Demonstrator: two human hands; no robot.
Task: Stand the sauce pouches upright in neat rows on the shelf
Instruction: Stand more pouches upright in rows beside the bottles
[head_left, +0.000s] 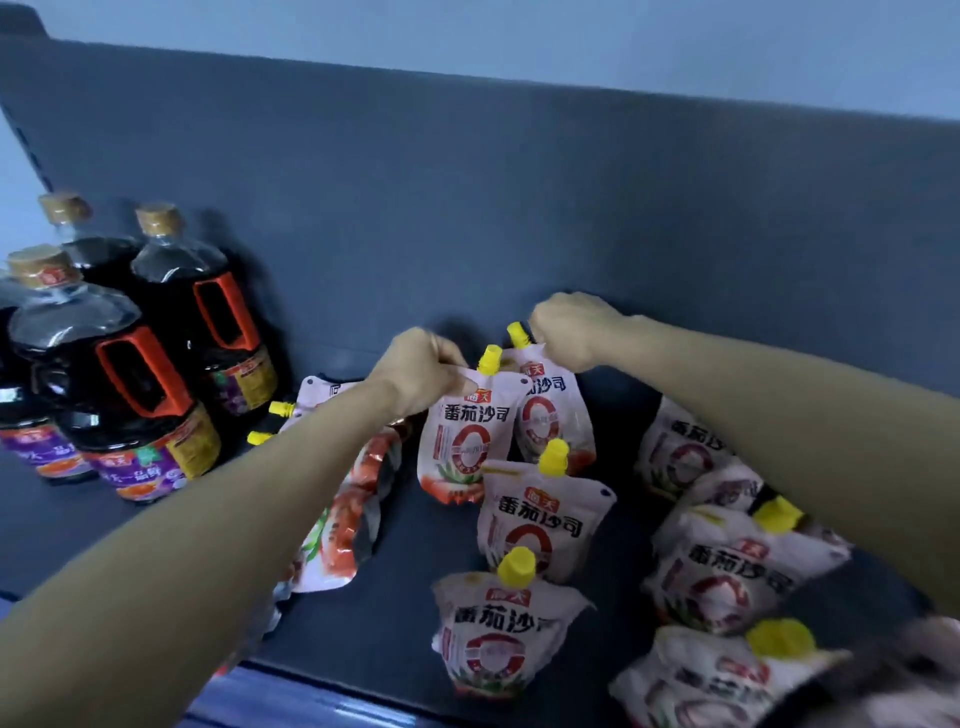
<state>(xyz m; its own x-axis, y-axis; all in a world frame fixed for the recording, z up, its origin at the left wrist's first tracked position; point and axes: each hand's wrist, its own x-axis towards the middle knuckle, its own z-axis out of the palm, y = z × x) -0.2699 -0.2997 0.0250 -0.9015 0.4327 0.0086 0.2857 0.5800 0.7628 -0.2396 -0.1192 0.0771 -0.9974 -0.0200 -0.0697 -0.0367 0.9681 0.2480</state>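
White tomato-sauce pouches with yellow caps stand on a dark shelf (405, 613). My left hand (421, 371) pinches the top left corner of an upright pouch (462, 447) near the back. My right hand (574, 330) grips the top of the pouch (556, 421) just behind and right of it, beside its yellow cap. Two more pouches (540, 519) (498, 629) stand in a row toward the front edge. Under my left forearm, fallen pouches (343, 525) lie flat. A second row of pouches (727, 571) leans at the right, partly hidden by my right arm.
Several large dark soy-sauce bottles (156, 364) with orange handles stand at the left of the shelf. The dark back panel (519, 208) rises right behind the rear pouches. The shelf's front edge (332, 691) runs along the bottom.
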